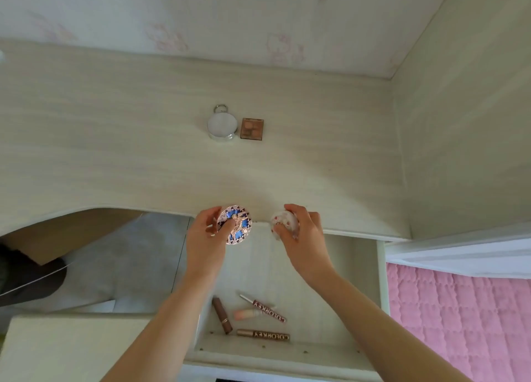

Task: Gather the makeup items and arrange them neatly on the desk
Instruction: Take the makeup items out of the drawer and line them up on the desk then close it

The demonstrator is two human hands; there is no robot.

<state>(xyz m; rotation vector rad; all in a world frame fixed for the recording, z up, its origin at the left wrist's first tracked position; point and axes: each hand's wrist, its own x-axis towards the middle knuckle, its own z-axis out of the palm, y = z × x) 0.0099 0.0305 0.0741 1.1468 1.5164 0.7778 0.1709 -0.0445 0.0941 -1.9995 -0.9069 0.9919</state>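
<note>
Premises: a bedroom in a home, at a dressing desk. Landmark: pale wood-grain desk [143, 128]. Behind the desk, wallpaper [230, 16] with faint pink cartoon-cat print. To the desk's right, a bed with pink quilted bedspread [459, 318]. Below the desk's front edge, an open drawer [287, 350] containing lipstick tubes [221, 315]. On the desk, a round compact [221, 126] beside a small eyeshadow palette [252, 128].

Two bare forearms and hands, seen from above

No sleeves are worn on either arm; both forearms are uncovered up to the picture's lower edge. No rings, watch or bracelet can be made out on the left hand [207, 238] or the right hand [301, 232]. Short, unpainted nails are seen on the fingers [214, 225].
</note>
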